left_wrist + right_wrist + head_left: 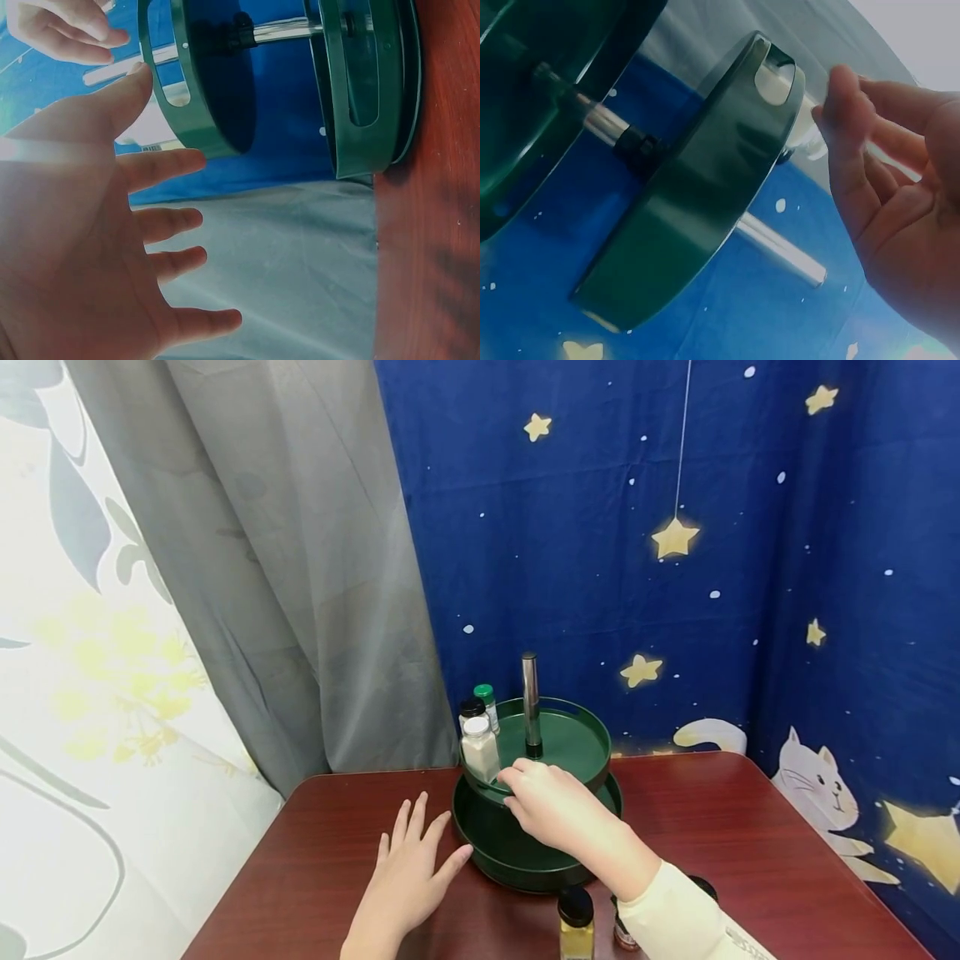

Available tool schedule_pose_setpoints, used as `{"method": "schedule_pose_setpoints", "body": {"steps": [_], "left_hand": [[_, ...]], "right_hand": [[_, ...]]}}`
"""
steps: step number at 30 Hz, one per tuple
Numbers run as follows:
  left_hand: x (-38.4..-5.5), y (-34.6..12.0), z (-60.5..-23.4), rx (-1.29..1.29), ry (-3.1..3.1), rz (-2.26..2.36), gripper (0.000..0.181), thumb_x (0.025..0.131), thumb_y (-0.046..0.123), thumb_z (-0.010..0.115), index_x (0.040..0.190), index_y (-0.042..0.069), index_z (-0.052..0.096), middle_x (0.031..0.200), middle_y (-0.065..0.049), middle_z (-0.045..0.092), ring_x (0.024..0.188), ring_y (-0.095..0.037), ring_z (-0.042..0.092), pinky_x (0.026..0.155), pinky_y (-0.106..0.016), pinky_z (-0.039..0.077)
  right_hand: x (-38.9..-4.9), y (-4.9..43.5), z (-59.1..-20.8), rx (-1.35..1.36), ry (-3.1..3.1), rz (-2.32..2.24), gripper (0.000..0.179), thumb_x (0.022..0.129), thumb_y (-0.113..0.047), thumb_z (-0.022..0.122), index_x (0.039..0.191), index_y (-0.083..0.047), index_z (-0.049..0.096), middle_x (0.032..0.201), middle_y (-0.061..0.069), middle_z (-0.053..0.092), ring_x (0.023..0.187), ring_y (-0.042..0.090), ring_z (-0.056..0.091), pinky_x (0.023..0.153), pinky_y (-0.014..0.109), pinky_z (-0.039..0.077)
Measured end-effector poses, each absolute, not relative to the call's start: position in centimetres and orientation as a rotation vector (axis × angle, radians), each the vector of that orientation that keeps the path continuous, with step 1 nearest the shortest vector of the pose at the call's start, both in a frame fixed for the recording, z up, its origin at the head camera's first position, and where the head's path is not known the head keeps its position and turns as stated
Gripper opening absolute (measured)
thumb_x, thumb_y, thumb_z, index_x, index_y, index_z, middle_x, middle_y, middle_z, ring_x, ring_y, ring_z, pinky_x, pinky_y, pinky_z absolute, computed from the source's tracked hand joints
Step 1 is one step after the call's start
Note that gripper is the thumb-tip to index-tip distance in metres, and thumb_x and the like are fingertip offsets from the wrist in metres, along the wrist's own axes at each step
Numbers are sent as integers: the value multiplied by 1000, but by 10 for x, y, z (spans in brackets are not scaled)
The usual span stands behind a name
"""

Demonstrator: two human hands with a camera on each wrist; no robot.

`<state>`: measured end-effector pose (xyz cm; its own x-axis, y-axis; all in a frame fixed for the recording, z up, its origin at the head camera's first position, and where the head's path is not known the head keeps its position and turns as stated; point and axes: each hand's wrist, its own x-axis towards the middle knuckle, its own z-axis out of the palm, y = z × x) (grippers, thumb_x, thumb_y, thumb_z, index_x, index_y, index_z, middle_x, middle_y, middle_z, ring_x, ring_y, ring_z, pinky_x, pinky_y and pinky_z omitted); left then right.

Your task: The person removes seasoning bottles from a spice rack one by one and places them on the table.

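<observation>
A two-tier green turntable tray stands on the table. Its upper tier (577, 727) carries a white-capped bottle of pale powder (481, 752), a black-capped bottle (472, 707) and a green-capped bottle (484, 695), grouped at the left. My right hand (551, 802) hovers at the front rim of that tier, close to the white-capped bottle. Its fingers (855, 161) bend loosely, with nothing between them. My left hand (408, 872) is spread, thumb near the lower tier (517, 868); the left wrist view shows its palm (75, 225) facing the tray.
A black-capped bottle with yellow contents (576, 927) stands at the front of the table (330, 835). Beside it another small bottle (624, 935) is partly hidden by my right sleeve (686, 914). A metal post (531, 702) rises through the tray. Curtains hang behind.
</observation>
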<state>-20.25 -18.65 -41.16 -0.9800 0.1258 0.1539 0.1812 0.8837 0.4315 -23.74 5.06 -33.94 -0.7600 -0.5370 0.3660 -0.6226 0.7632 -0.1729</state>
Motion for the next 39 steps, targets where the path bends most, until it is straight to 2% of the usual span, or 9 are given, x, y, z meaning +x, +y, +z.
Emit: {"method": "schedule_pose_setpoints", "body": {"steps": [8,19,31,39], "left_hand": [[-201,-187,-409,-245,-2917,-691,71,103,62,58,158,16,52,178,-16,21,165,-46,14,121,-83,18],[-202,-182,-411,-269,-2892,-657,81,105,72,42,165,17,41,179,-14,20,166,-44,15,122,-82,17],[-201,-181,-412,-272,-2895,-655,81,105,71,45,165,17,41,178,-15,22,166,-44,16,121,-82,19],[-201,-180,-412,-266,-2900,-654,79,105,70,46,164,18,43,179,-15,21,165,-45,16,122,-82,19]], "right_hand": [[-243,35,-341,817,-2732,328,20,98,-21,79,111,-6,79,98,7,69,80,21,73,76,37,66],[-250,46,-353,841,-2670,343,15,98,-8,74,113,-8,79,98,7,72,83,23,75,78,38,66],[-249,81,-364,860,-2609,431,10,100,-11,74,108,-15,79,100,-2,72,89,16,73,81,36,64],[-253,105,-367,888,-2582,475,5,99,-14,74,96,-17,76,93,-4,66,79,7,62,74,28,59]]}}
